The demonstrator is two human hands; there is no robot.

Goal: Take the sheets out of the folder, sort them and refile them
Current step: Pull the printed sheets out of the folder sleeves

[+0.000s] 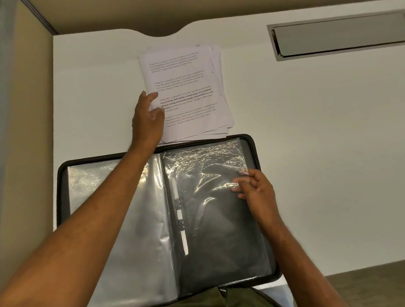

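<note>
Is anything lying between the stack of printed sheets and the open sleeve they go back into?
Nothing visible. The paper stack lies just beyond the open folder; the left hand already touches it, and the right hand pinches the sleeve.

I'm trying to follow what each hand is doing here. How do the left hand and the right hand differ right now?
The left hand reaches far out to the stack of sheets beyond the folder; the right hand stays nearer, over the folder's right half. The left hand's fingers lie on the paper's left edge; the right hand's fingers pinch a clear plastic sleeve. The left arm crosses the folder's left half; the right arm does not. Both are bare.
</note>
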